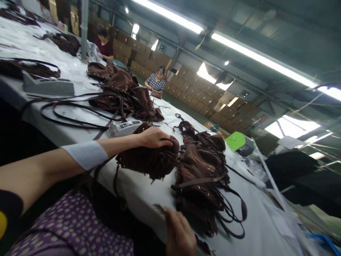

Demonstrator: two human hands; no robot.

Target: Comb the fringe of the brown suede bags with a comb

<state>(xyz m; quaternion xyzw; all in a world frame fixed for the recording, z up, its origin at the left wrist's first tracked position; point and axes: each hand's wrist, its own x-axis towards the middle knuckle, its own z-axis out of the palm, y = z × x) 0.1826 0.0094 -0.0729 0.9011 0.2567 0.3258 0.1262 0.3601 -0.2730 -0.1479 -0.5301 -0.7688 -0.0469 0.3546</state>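
My left hand [156, 138] is closed on the upper edge of a brown handbag [149, 160], which it holds over the near edge of the white-covered table. Fringe hangs from the bag's lower side, and a strap dangles at its left. Lower down, near the table edge, my right hand [181, 233] has its fingers pressed together. A small, thin, pointed tool [160, 209] sticks out from them, too blurred to name exactly. To the right of the held bag lies a pile of similar brown bags [204, 167] with loose straps.
More brown bags [119, 85] with long straps lie heaped at the far left. Two grey tape dispensers [48, 85] stand on the table [144, 188]. Two people [156, 82] sit farther back, before stacked cartons [191, 90]. A green panel [235, 141] stands at the right.
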